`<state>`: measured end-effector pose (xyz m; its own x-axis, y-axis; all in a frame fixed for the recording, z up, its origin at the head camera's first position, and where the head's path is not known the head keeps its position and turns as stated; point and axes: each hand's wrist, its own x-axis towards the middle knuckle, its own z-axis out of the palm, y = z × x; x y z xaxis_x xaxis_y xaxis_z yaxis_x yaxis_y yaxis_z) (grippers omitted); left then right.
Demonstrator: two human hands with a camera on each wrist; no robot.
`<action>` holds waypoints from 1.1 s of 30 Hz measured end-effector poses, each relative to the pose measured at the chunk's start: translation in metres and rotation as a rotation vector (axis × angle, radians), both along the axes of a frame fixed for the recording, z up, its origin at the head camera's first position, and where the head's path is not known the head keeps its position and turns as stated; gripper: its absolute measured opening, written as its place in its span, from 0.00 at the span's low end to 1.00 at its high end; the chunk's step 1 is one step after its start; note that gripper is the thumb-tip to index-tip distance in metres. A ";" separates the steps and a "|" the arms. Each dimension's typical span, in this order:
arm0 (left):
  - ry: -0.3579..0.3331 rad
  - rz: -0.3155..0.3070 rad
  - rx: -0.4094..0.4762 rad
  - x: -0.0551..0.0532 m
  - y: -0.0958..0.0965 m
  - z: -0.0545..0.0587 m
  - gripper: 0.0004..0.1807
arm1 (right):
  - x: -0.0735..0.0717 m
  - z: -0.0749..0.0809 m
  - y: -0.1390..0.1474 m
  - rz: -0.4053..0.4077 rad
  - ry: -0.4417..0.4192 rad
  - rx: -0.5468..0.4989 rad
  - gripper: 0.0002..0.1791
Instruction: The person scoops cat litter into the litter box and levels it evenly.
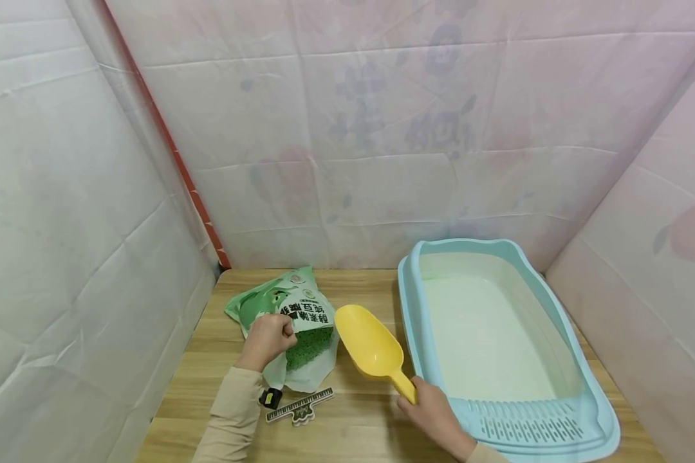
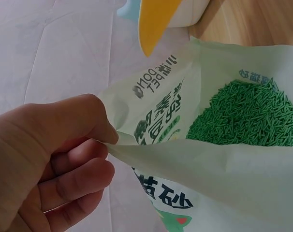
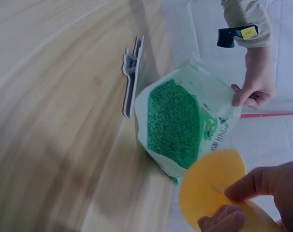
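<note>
My left hand [image 1: 270, 337] pinches the rim of an open bag of cat litter [image 2: 204, 159] between thumb and forefinger. Green pellets [image 2: 253, 113] fill the inside of the bag, and its printed front shows in the head view. In my right hand [image 1: 434, 411] is a yellow scoop [image 1: 370, 341], gripped by its handle. The scoop's bowl faces up with nothing in it, just right of the bag's mouth. From the right wrist view, the scoop [image 3: 214, 183] overlaps the lower edge of the bag [image 3: 185, 121].
A pale blue litter box [image 1: 411, 321] with a slotted front step stands on the right of the wooden table [image 1: 347, 437]. A piano-key patterned clip [image 1: 300, 408] lies in front of the bag. Fabric sheets [image 1: 382, 128] enclose the table's back and sides.
</note>
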<state>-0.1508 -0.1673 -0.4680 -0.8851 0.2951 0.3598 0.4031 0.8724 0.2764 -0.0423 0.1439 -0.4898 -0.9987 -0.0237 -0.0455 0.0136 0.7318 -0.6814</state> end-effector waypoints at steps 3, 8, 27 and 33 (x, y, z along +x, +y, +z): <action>0.004 -0.005 0.001 0.000 0.000 0.000 0.17 | 0.001 0.007 0.008 0.047 -0.020 0.021 0.08; 0.001 -0.010 0.005 0.000 0.000 0.000 0.17 | 0.001 0.013 0.020 0.117 -0.060 0.054 0.08; -0.014 -0.008 0.007 0.001 0.000 0.001 0.18 | -0.005 0.005 0.018 0.285 -0.103 0.085 0.08; 0.007 -0.025 0.002 0.001 0.000 0.002 0.20 | -0.007 -0.001 0.012 0.330 -0.097 0.085 0.07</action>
<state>-0.1497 -0.1673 -0.4663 -0.8749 0.3161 0.3670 0.4267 0.8614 0.2754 -0.0491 0.1560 -0.4903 -0.9290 -0.3362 -0.1551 -0.1714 0.7618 -0.6247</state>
